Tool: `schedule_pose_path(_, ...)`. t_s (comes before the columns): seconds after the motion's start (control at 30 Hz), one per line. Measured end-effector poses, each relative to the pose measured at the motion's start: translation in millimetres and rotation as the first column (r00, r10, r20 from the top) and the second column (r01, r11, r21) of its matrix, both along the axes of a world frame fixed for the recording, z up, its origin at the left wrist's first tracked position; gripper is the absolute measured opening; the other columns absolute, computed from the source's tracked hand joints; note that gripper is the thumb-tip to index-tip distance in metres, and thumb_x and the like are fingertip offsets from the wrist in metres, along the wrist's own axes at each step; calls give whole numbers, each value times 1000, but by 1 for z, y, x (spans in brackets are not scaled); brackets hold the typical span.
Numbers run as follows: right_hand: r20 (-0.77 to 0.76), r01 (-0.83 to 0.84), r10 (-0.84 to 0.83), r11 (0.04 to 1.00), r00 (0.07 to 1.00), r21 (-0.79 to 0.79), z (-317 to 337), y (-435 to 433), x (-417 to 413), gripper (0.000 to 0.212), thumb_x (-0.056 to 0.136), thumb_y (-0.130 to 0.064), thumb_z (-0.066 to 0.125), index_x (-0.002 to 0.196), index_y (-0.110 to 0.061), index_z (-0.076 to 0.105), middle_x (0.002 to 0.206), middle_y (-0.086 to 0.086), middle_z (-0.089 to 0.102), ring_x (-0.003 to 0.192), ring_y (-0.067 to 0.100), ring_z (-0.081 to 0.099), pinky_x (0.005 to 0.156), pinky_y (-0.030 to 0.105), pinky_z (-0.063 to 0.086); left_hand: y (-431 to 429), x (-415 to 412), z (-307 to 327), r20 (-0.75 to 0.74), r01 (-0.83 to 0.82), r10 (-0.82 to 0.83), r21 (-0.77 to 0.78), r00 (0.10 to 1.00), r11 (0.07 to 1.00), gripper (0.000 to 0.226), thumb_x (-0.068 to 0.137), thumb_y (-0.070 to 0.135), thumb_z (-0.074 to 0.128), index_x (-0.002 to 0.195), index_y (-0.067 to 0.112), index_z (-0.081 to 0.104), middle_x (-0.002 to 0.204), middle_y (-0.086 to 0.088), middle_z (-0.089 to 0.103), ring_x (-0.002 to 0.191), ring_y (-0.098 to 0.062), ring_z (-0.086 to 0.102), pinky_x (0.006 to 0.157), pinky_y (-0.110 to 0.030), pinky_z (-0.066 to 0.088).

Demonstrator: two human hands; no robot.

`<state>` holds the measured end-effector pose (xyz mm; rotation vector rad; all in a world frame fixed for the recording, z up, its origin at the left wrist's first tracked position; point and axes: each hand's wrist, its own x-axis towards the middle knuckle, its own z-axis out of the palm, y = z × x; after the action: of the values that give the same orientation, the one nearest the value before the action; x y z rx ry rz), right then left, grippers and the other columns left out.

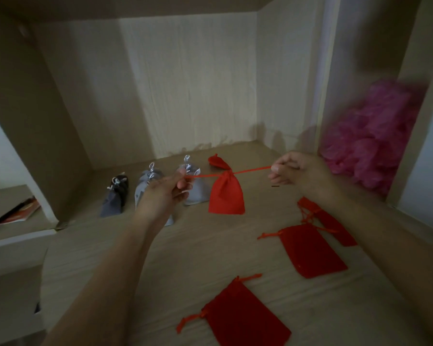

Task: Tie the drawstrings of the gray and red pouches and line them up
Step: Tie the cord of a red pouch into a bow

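Pouches in gray stood far left in a row on the shelf (185, 258): dark gray pouch (114, 198), light gray pouch (143, 186), third gray pouch (198, 193), all cinched, silver cords knotted at the tops. Left hand (169, 189) crossed in front of the two lighter ones, grip pinched on one end of the red drawstring (250, 170). Held red pouch (226, 197) sat between the hands, neck gathered, just right of the third gray one; could not tell if it rested on the shelf. Rear red pouch (219, 162) lay behind it, apparently closed. Right hand (294, 171) had its grip pinched on the other cord end, string taut. Three flat red pouches lay right and front, mouths slack, cords loose: nearest one (245, 315), middle one (313, 250), far one (328, 221). Pink heap (375, 136) far right, blurred. Judged progress: grays done, one red likely done, one mid-tie, three reds left, then lining up.
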<state>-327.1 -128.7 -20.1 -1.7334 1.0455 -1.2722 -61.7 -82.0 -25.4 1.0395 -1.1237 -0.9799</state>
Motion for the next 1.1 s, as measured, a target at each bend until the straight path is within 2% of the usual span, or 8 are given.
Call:
schedule_pose_path(0.17,259,-111,99,993,961,29,20,22,14,25,90,-1,56,68,-10,49,83,4,73,59,2,62,53,11,42,5,-7,5,-402,164,-156,-15,902,986,55,94,11,39,42,22,48,69,-1,68,47,-3,48,40,-12,35)
schedule_pose_path(0.27,468,-307,240,949,851,73,23,29,26,32,91,7,45,66,-11,39,83,5,74,58,6,62,51,13,43,9,-14,5,-456,250,-209,30,865,968,42,90,19,49,49,19,54,58,2,59,43,-2,48,40,-10,39)
schedule_pose_path(0.37,452,-364,292,928,843,80,20,36,39,17,85,0,56,72,-8,49,71,6,72,58,9,65,53,14,49,14,-22,5,-359,338,-304,35,883,940,11,73,22,63,69,14,69,61,3,60,49,-2,53,47,-11,46)
schedule_pose_path(0.53,333,-388,329,913,884,128,10,40,45,21,66,-6,68,85,-6,62,75,4,73,64,10,69,60,15,53,11,-26,-2,-316,368,-333,55,888,928,39,71,7,60,110,9,58,73,1,70,58,-3,62,56,-13,52)
schedule_pose_path(0.63,261,-368,325,920,909,134,8,43,48,19,72,-7,70,91,-7,65,78,4,74,66,9,69,57,14,50,12,-29,-2,-255,320,-296,58,921,946,24,79,8,57,103,7,59,72,2,71,57,-1,62,57,-12,51)
schedule_pose_path(0.73,225,-359,328,926,918,117,4,45,52,13,66,-18,73,78,-17,72,75,4,73,63,8,66,54,15,48,13,-32,-3,3,239,-239,-15,971,971,10,81,12,59,86,5,63,65,4,69,53,-1,57,54,-12,47)
schedule_pose_path(0.87,143,-324,316,945,938,41,1,48,59,8,78,-10,72,79,-18,73,63,-3,69,55,4,57,49,14,43,15,-39,-7,295,135,-69,-212,953,968,18,86,4,60,73,11,70,55,6,61,43,-4,43,46,-13,37)
schedule_pose_path(1.1,286,-199,166,976,944,93,-4,50,68,23,78,1,71,75,-11,51,54,-1,60,44,4,50,43,14,40,18,-51,-11,413,228,-122,-219,902,949,22,79,12,50,60,15,59,55,6,48,52,-3,42,54,-17,37)
